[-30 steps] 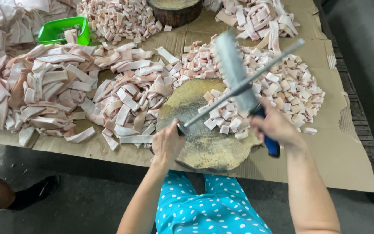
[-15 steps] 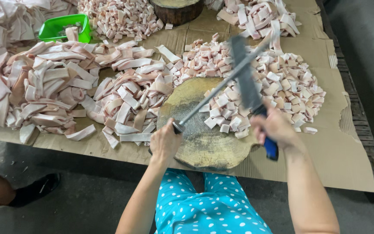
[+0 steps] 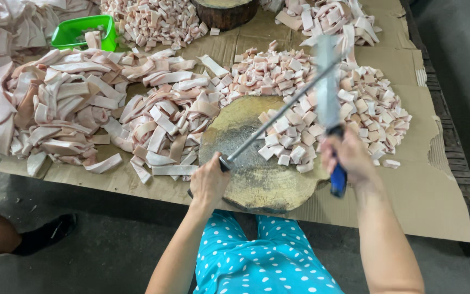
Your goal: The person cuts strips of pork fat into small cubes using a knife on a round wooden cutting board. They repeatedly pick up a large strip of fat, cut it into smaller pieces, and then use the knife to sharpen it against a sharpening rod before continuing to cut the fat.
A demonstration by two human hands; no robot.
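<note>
left hand (image 3: pixel 209 182) grips honing rod (image 3: pixel 278 113) | right hand (image 3: pixel 349 157) grips cleaver (image 3: pixel 327 92) | blade crosses rod

Chopping board (image 3: pixel 246 158): on the cardboard sheet (image 3: pixel 431 190), cut cubes (image 3: pixel 300 136) on its right half. Strip pile (image 3: pixel 82 109) to its left; cube heap (image 3: pixel 376 103) to its right. Tub (image 3: pixel 77 32) and round block (image 3: pixel 227 13) behind it.

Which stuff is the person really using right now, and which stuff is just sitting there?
Using:
left hand gripping sharpening rod
right hand holding blue-handled knife

Just sitting:
round chopping board
cubed meat pile
meat strips
green tub
cardboard
</note>
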